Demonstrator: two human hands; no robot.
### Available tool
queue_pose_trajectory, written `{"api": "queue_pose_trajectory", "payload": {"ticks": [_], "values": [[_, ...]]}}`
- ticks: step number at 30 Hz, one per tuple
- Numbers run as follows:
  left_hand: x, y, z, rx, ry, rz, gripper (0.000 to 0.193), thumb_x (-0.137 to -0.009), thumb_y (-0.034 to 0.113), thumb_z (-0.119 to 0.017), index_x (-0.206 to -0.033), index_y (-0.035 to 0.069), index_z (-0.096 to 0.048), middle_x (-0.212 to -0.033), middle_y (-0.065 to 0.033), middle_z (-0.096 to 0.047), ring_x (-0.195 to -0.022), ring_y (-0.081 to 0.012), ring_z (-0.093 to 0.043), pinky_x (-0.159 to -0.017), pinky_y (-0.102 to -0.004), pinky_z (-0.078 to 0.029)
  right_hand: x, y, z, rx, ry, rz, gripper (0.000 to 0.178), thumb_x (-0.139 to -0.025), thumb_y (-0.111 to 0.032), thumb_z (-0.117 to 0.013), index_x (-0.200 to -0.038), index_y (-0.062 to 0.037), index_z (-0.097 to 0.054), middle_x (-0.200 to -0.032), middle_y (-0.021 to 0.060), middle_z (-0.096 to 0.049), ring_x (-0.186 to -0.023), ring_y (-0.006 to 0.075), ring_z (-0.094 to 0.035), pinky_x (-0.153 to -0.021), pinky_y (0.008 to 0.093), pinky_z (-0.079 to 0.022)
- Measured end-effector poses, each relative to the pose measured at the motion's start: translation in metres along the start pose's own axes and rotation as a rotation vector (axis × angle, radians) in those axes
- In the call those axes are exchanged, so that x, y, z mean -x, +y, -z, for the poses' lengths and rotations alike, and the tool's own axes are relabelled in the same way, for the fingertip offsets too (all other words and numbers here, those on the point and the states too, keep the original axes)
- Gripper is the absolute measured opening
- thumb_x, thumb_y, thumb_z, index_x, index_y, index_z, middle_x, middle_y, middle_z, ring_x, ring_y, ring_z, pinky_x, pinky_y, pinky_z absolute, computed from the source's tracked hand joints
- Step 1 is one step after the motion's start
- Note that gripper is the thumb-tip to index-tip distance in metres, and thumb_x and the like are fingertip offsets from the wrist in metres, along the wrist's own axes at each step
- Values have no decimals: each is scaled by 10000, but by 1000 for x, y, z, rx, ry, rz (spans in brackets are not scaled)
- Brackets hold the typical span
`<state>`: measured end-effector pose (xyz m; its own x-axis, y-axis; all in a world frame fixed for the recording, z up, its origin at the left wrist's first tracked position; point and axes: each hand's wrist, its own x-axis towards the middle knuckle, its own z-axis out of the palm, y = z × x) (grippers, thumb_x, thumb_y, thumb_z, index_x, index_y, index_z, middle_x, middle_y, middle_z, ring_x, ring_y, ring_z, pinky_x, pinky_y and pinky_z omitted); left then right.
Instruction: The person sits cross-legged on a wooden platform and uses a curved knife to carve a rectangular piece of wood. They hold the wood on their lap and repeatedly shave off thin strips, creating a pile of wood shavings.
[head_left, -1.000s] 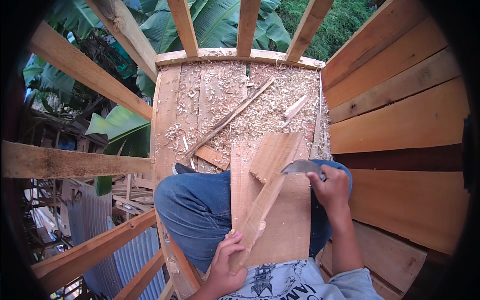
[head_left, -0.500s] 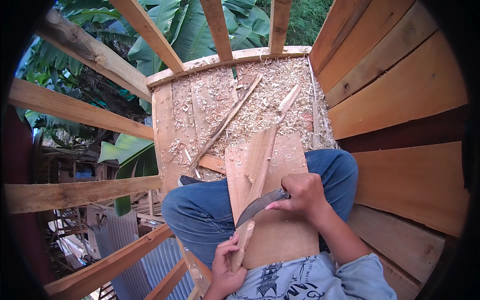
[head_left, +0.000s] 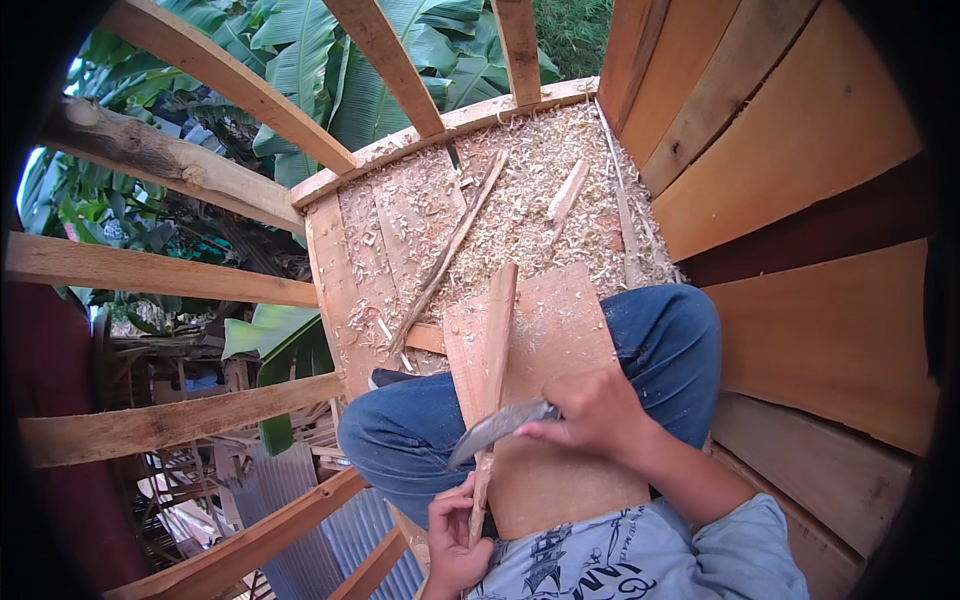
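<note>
Shaving the wood strip (head_left: 497, 340) looks like the step in hand: it lies along the left side of the board (head_left: 570, 480), fingers of the left hand (head_left: 458, 552) gripping its near end. Above the board, the right hand's (head_left: 598, 412) fingers wrap the knife (head_left: 497, 428); the next stroke calls for a steady strip and a blade kept clear of the left fingers

Over the wide board (head_left: 545, 350), we see the right hand (head_left: 592, 415) gripping a knife (head_left: 505, 424), its blade crossing a wooden stick (head_left: 497, 340) (whether they touch, we cannot tell). Beside the board's near left corner, the left hand (head_left: 457, 537) holds the stick's end; beyond the board lie pale shavings (head_left: 525, 225).
</note>
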<state>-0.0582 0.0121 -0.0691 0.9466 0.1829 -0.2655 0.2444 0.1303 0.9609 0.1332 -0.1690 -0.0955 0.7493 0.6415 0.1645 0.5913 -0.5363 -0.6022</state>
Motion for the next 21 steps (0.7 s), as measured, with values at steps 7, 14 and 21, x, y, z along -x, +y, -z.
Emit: {"api": "queue_pose_trajectory", "payload": {"ticks": [7,14,21], "values": [[1,3,-2,-2,5,7,579,-609,-148,-441,-1156,34,-382,-1362,-207,-393,-1413,-318,-304,-1161,-437,-203,9,-5,-18,-114,49,-123,624,-787,-662,-616,-566,-79,-607,-513,106,-570,-466,268,-610,-430,376,-462],[-2,3,-5,-29,76,23,596,-569,-48,-532,-1133,61,-376,-1268,-156,-432,-1264,-255,-427,-1105,-406,-274,7,-1,-22,-113,19,-86,625,-818,-643,-597,-572,-68,-612,-519,107,-567,-465,283,-600,-437,382,-462],[0,-1,-3,4,88,16,600,-572,-40,-538,-1142,62,-378,-1263,-156,-432,-1267,-260,-422,-1102,-402,-273,4,-6,-4,-78,-57,-149,526,-806,-524,-683,-599,-55,-565,-557,126,-564,-511,303,-600,-476,399,-467]]}}
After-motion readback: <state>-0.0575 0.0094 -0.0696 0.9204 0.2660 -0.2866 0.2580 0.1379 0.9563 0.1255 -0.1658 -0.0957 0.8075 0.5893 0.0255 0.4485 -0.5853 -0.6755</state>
